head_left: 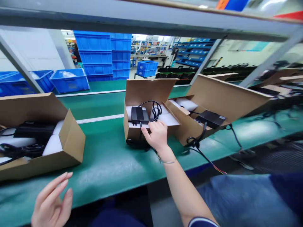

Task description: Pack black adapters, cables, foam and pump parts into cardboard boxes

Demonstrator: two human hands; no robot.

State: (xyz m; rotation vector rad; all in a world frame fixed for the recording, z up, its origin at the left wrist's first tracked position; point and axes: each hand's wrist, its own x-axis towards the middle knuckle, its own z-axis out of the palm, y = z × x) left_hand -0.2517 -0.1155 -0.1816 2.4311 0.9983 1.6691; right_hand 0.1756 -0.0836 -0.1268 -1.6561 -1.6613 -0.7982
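A cardboard box (pixel 126 130) with its lid up stands in the middle of the green belt. Inside it, a black power adapter (pixel 139 115) sits on white foam (pixel 169 119), and a looped black cable (pixel 156 110) lies at its right. My right hand (pixel 156 134) is at this box's front edge, fingers curled and thumb beside the adapter's cord (pixel 141 127). Its fingertips are hidden, so what it grips cannot be made out. My left hand (pixel 53 201) hovers over the belt's near edge, empty, fingers apart, close to the left-hand box (pixel 73 138).
The left box holds another black adapter (pixel 34 130). A tilted open box (pixel 184 127) at the right carries an adapter (pixel 210 119), its cables (pixel 203 154) hanging over the front. Blue crates (pixel 93 56) are stacked behind the green belt (pixel 106 164). A metal beam (pixel 142 26) crosses above.
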